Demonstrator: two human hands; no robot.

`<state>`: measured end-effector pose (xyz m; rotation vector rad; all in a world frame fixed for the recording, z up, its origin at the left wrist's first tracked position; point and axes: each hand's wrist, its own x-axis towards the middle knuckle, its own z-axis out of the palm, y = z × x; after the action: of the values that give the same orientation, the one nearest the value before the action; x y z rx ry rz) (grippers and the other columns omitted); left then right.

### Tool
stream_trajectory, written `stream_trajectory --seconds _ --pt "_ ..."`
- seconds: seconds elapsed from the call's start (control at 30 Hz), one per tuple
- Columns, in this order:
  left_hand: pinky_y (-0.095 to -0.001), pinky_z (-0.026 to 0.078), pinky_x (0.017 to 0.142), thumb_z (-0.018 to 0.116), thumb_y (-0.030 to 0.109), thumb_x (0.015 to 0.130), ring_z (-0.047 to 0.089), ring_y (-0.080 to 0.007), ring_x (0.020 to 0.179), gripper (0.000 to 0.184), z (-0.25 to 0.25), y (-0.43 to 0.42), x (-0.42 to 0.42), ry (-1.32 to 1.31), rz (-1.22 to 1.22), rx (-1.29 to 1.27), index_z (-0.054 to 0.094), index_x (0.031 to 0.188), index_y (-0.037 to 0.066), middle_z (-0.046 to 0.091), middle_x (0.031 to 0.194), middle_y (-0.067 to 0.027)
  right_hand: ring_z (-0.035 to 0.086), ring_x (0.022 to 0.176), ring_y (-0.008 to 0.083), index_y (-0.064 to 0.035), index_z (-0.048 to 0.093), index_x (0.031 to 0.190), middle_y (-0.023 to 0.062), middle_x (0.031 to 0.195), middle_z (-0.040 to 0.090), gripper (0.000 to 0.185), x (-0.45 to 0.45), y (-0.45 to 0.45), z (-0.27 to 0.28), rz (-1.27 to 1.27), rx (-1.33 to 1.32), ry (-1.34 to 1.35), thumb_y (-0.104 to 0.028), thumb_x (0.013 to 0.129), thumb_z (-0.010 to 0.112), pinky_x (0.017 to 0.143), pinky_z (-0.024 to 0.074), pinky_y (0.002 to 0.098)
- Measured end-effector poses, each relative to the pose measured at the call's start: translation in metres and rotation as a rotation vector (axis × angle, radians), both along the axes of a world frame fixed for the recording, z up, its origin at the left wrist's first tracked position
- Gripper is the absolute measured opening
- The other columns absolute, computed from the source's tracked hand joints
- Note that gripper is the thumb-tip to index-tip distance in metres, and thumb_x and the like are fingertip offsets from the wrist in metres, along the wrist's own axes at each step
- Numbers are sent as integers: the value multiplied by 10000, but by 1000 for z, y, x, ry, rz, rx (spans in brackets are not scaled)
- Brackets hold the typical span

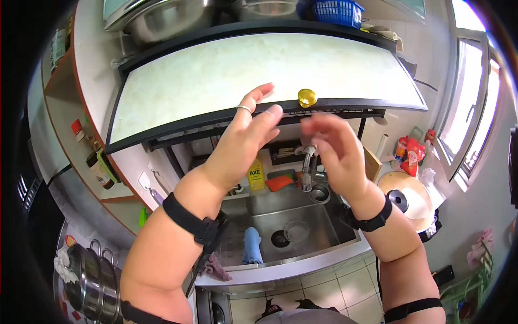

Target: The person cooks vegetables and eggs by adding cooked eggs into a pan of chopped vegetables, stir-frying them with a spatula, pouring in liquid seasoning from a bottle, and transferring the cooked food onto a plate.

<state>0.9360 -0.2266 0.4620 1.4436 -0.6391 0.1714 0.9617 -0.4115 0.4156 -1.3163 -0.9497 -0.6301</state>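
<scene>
My left hand is raised in front of a white flap door with a black frame. Its fingers are spread and empty, and a ring shows on one of them. My right hand hovers to the right, a little below the door's round gold knob. Its fingers are loosely curled, apart from the thumb and slightly blurred, with nothing visible in them. Beneath the hands stand the tap and the steel sink, which holds a clear round bowl.
A yellow bottle stands behind the sink, and a blue cloth hangs over its front edge. Steel bowls and a blue basket sit above the door. A stacked pot is at left; a window stands ajar at right.
</scene>
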Motion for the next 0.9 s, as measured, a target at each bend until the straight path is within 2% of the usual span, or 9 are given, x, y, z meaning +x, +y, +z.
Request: stream_trajectory --seconds 0.07,0.13,0.2,0.27,0.3,0.4,0.57,0.7,0.9 --pt "-320 385 945 445 211 937 427 -196 1215 477 9 0 -7 -52 -17 114 269 1364 89 377 1305 -66 637 760 236 -22 582 980 111 880 640 206 37 -21 -40 -564 -371 -97 -20 778 541 652 504 307" --pt "-315 389 937 435 256 940 460 -199 1187 467 15 6 -12 -58 1 131 288 1343 70 425 1292 -82 644 721 275 -48 592 800 127 762 640 113 90 -39 -55 -830 -500 112 -153 763 602 590 509 348" --pt "-306 394 922 433 284 940 478 -198 1168 477 22 13 -14 -31 -31 234 288 1346 78 474 1269 -109 639 738 308 -89 624 936 172 843 642 195 122 -53 -31 -1098 -709 267 -209 817 527 650 509 399" --pt "-294 397 900 442 291 938 510 -190 1126 483 21 16 -11 -16 -67 237 288 1348 88 504 1244 -129 644 817 326 -98 640 990 135 846 670 326 157 -55 5 -1441 -816 318 -353 826 521 730 518 398" --pt "-293 399 895 449 292 936 521 -184 1105 487 21 16 -11 -21 -76 237 289 1346 85 516 1226 -124 642 821 325 -95 638 994 137 852 669 327 172 -55 20 -1511 -849 352 -350 827 520 732 515 396" --pt "-280 406 864 476 307 931 540 -164 1055 510 22 19 -11 -2 -117 235 289 1339 65 548 1170 -109 636 833 325 -87 631 1007 141 871 664 329 207 -57 42 -1521 -916 484 -340 833 515 738 506 389" --pt "-278 408 862 463 287 942 541 -163 1040 484 24 20 -12 16 -142 233 294 1336 61 553 1162 -117 627 854 324 -74 620 1028 148 903 656 332 230 -62 48 -1475 -916 544 -324 842 506 748 492 379" --pt "-282 414 860 459 276 945 543 -166 1042 469 24 19 -11 -19 -102 274 301 1333 62 557 1157 -118 619 870 323 -63 611 1045 153 928 650 335 226 -72 52 -1457 -792 485 -311 849 499 756 481 370" --pt "-264 420 847 444 321 948 569 -148 1013 414 29 11 -17 -35 -1 237 377 1281 83 582 1131 -101 608 894 322 -47 598 1071 162 966 641 340 173 -122 47 -1407 -441 295 -291 860 489 768 464 357"
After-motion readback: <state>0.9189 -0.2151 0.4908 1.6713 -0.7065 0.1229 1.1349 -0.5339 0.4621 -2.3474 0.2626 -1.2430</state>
